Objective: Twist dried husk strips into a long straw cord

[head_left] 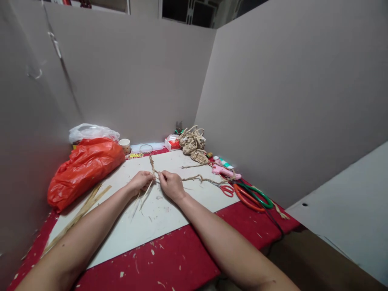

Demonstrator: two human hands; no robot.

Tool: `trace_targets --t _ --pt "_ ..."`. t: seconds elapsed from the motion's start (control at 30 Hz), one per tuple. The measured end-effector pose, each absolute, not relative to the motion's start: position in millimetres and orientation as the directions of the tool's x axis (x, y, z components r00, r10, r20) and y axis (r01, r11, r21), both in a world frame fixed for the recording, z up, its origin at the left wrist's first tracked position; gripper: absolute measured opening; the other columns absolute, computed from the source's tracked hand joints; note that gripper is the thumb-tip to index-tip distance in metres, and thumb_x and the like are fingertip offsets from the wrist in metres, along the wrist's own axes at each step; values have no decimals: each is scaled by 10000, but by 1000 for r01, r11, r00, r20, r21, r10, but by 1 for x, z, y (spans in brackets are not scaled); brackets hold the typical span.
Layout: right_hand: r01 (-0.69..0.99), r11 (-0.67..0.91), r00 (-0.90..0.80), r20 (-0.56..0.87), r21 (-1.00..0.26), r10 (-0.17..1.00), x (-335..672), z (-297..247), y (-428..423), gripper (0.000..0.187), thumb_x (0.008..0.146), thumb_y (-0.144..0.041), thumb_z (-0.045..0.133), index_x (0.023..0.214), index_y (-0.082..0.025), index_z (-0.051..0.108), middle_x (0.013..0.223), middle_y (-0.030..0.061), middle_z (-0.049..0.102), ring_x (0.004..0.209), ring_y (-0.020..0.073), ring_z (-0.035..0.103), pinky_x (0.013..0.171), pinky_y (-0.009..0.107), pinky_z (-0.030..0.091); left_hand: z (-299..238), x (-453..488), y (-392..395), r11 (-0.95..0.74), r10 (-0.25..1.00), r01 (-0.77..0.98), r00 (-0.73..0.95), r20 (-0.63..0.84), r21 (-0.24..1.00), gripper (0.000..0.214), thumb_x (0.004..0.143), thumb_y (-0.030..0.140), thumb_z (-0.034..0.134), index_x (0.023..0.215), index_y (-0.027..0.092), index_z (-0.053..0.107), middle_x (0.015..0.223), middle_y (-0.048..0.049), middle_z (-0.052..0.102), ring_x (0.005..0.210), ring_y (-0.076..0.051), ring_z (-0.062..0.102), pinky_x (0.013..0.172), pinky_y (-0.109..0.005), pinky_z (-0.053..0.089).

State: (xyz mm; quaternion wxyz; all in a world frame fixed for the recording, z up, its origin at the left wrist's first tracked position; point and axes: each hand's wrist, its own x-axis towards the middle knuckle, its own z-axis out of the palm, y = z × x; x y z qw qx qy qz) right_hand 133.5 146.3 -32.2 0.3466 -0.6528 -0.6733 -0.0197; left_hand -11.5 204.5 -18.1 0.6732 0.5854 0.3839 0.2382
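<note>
My left hand [141, 181] and my right hand [170, 184] meet at the middle of a white board [169, 216], both pinched on pale straw strands [144, 195]. A braided straw cord [151, 162] runs from my fingers toward the back wall. A second twisted cord [198, 178] trails from my right hand to the right. Loose strand ends fan out below my left hand toward me.
A red plastic bag [83, 169] and a clear bag [91, 131] lie at the left. Long straw strips [81, 210], a paper cup [124, 145], a heap of braided straw [191, 142], a pink glue gun [224, 171], red scissors [226, 189] and orange and green hoops [253, 198] surround the board. Grey partition walls enclose the red table [169, 262].
</note>
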Motion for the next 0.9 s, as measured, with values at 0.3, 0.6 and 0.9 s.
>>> trace_targets --t 0.3,0.6,0.9 --pt "842 174 88 449 -510 889 129 -27 138 344 899 -349 365 793 -191 652 741 66 686 644 141 573 596 227 305 -18 -7 199 153 808 167 547 -221 974 398 637 465 652 618 180 374 440 112 230 350 -14 150 388 -204 53" --pt "769 113 105 300 -629 948 130 34 162 276 841 -303 414 787 -179 655 823 71 682 715 157 566 619 235 349 -17 0 192 93 867 331 437 -239 939 310 665 416 635 618 153 477 398 98 284 337 -26 194 393 -215 78" --pt "647 -14 51 25 -763 998 140 8 195 244 792 -264 475 744 -103 652 783 168 675 732 218 618 621 277 408 -11 -4 178 133 896 162 402 -189 978 318 672 444 618 680 162 472 428 114 230 373 -22 125 412 -201 62"
